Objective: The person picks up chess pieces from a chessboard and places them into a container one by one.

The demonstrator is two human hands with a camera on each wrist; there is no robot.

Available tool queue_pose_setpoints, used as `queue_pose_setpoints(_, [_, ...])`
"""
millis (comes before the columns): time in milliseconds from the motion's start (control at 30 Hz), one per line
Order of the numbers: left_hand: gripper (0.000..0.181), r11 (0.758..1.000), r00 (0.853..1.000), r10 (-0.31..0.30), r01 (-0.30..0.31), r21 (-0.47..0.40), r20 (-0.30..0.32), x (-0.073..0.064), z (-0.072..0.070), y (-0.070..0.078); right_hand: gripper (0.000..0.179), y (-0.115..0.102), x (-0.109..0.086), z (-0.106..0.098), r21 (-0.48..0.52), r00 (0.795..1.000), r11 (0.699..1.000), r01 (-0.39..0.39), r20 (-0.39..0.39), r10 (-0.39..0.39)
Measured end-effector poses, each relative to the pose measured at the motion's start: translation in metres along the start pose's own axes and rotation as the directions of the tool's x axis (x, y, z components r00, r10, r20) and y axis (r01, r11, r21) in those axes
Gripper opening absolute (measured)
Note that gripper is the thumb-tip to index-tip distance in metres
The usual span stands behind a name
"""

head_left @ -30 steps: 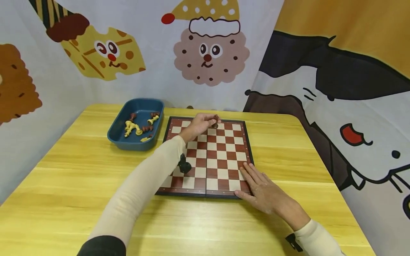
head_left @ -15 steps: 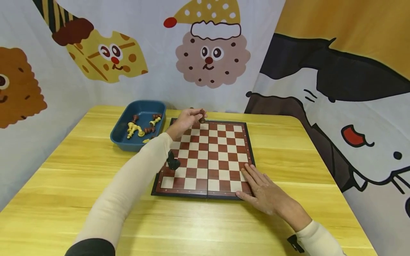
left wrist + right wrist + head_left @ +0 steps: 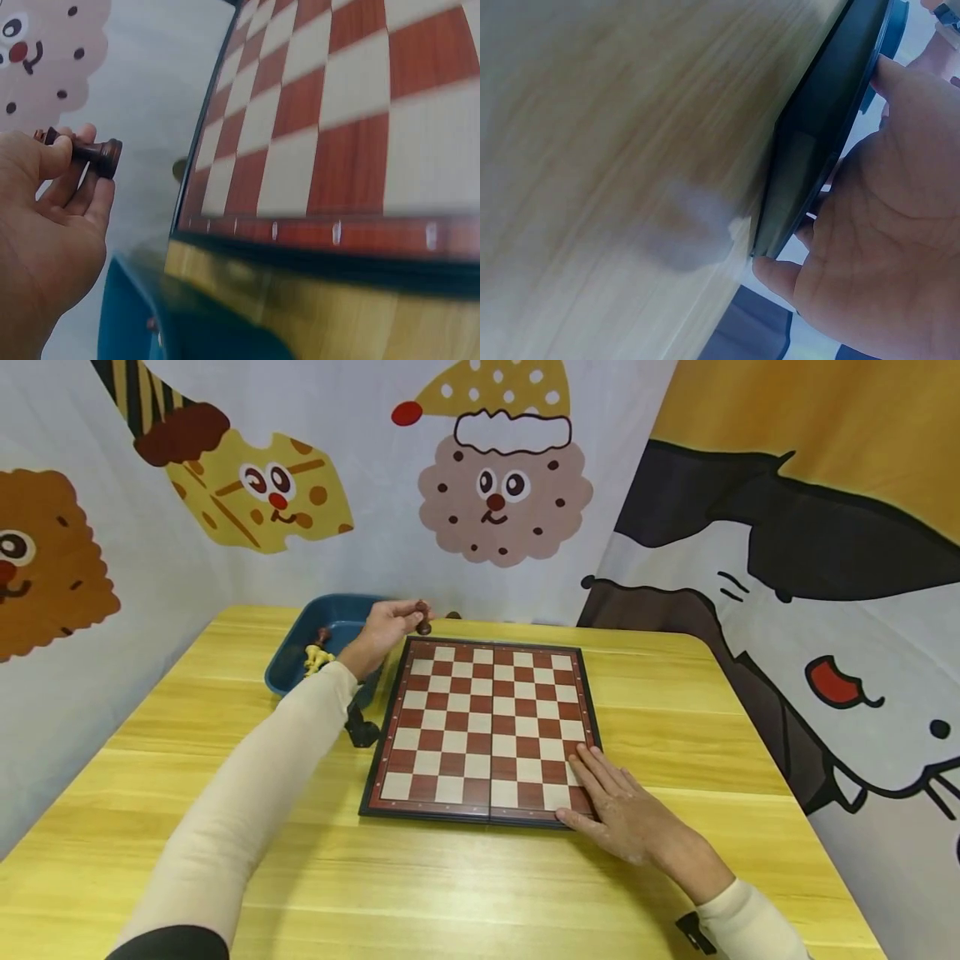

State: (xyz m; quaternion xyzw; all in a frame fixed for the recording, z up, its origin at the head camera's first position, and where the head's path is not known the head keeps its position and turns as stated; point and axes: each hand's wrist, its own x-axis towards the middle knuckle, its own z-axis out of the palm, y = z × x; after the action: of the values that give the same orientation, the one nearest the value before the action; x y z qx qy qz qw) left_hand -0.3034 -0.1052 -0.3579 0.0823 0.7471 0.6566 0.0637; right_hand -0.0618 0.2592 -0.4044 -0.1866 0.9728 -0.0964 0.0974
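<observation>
My left hand pinches a dark brown chess piece between thumb and fingers, just past the board's far left corner and beside the blue bin. In the left wrist view the chess piece lies sideways, its round base pointing away from the palm. The red-and-cream chessboard lies flat with its squares bare. On its near right corner rests my right hand, fingers straight across the border. The right wrist view has that hand along the board's dark edge.
The blue bin stands at the table's back left, partly hidden behind my left forearm. Cream chess pieces and a brown one show inside it. A cartoon-printed curtain hangs behind the yellow wooden table.
My left hand has moved left with the brown chess piece, from over the board's far side to beside the bin. My right hand stays on the board's corner.
</observation>
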Motion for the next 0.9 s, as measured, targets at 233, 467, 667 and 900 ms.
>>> queue_pose_setpoints(233, [0.035,0.999,1.0,0.011,-0.009,0.042,-0.028,-0.011,-0.031,-0.002,0.088,0.001,0.0,-0.002,0.02,0.999,0.999,0.029,-0.025,-0.028])
queue_pose_setpoints(467, [0.036,0.991,0.997,-0.02,0.03,0.127,-0.072,-0.02,-0.06,0.0,0.091,0.011,0.0,0.004,-0.001,1.0,1.0,0.006,-0.025,-0.006])
queue_pose_setpoints(667, [0.038,0.989,0.995,-0.029,0.042,0.143,-0.091,-0.027,-0.076,-0.005,0.089,0.014,-0.004,0.003,0.01,0.999,1.0,0.008,-0.043,-0.007])
queue_pose_setpoints(900, [0.049,0.997,0.996,-0.075,0.076,0.032,-0.037,-0.032,-0.086,-0.011,0.09,0.015,-0.005,0.004,0.007,0.999,1.0,0.01,-0.047,-0.01])
